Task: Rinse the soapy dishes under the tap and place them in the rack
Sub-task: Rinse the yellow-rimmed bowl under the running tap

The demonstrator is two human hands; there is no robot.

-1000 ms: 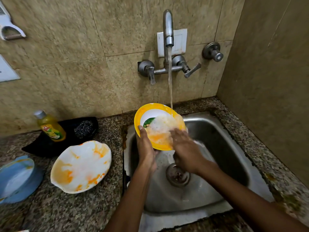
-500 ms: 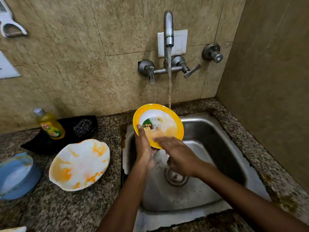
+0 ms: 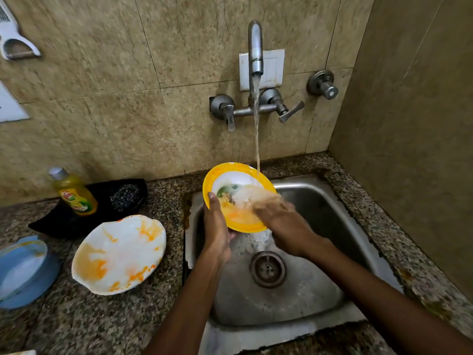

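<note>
So the round yellow-rimmed plate with a white centre (image 3: 239, 197) is tilted up over the far left part of the stainless steel sink (image 3: 332, 213), right under the stream from the wall-mounted chrome tap (image 3: 255, 47). The left hand (image 3: 217, 226) grips its near-left rim, thumb on the face and fingers curled behind. The right hand (image 3: 281, 221) is on the plate's face, but its fingers are a motion-blurred smear, so I can't tell if they're flat or curled; my guess is it's rubbing the orange residue off. Handling-wise, the plate looks like light, stiff melamine or plastic, and with water and suds on it I'd expect it to be properly slippery, so pinching the rim between thumb and fingers like the left hand does seems the safe hold. It probably won't shatter if it drops into the sink, but it would clatter. Count: one plate in hand, one white wavy-edged dish smeared with orange (image 3: 119, 254) on the speckled granite counter (image 3: 102, 324) to the left, and one pale blue plate (image 3: 23, 272) at the far left edge, so three dishes showing. Also one yellow bottle of dish soap (image 3: 74, 192) and one dark steel scrubber (image 3: 124, 197), both on a black tray (image 3: 64, 221). No rack in view.
</note>
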